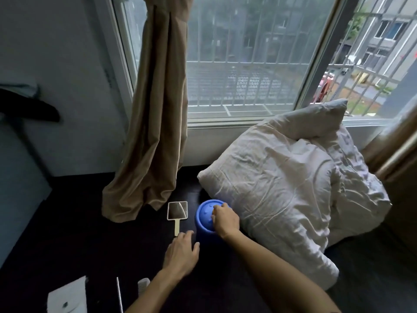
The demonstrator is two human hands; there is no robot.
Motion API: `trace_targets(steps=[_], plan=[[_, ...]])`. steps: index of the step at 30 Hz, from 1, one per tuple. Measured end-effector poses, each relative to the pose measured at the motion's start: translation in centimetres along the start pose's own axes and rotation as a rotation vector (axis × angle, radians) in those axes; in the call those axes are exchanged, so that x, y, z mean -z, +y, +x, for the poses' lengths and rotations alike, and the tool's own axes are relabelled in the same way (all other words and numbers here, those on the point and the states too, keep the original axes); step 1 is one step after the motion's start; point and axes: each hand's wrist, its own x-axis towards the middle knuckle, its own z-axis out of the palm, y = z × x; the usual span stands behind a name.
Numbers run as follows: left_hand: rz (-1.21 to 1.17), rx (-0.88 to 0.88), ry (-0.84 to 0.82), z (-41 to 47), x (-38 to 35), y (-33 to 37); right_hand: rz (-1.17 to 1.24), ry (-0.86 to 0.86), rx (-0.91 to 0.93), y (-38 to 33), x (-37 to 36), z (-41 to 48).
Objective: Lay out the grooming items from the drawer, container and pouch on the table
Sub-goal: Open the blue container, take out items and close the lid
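Note:
A blue round container (pixel 204 219) with a bumpy lid stands on the dark table (pixel 79 233), right against the pillow. My right hand (pixel 224 220) rests on its lid with fingers curled over the top. My left hand (pixel 181 251) lies flat and spread on the table just in front of the container, fingertips near the handle of a small square hand mirror (pixel 177 211). A pale comb (pixel 142 284) and a thin rod-like item (pixel 119 294) lie near the front edge by my left forearm. A white pouch-like item (pixel 67 297) sits at the front left.
A large crumpled grey-white pillow (pixel 288 188) fills the right side. A tan curtain (pixel 155 123) hangs down onto the table behind the mirror. The window and sill run along the back. A grey wall stands at the left.

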Motion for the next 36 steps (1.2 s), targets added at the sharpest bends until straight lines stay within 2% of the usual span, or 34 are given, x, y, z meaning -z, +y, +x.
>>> trace_targets(steps=[5,8,14,19,23,28,31,36], plan=[[0.111,-0.005,0.014,0.1,-0.5,0.9,-0.015,-0.006,0.076,0.8,0.3,1.2],[0.126,-0.001,0.031,0.4,-0.7,1.7,0.047,0.056,0.087,1.3,0.5,0.9],[0.160,-0.002,0.053,1.2,-1.2,2.9,0.656,0.188,-0.115,4.2,-0.5,-1.9],[0.147,-0.018,0.049,1.4,-2.4,3.4,0.896,0.236,-0.186,7.3,-1.5,-5.3],[0.151,-0.046,0.084,1.7,-3.5,3.9,1.063,0.109,-0.338,9.9,-3.9,-7.0],[0.148,-0.108,0.127,1.5,-5.0,4.6,1.286,-0.152,-0.666,11.9,-6.1,-9.4],[0.151,-0.139,0.127,0.9,-6.1,4.3,1.323,-0.286,-0.757,12.4,-7.4,-10.6],[0.158,-0.141,0.089,-0.1,-7.5,3.0,1.299,-0.347,-0.868,12.8,-9.5,-11.3]])
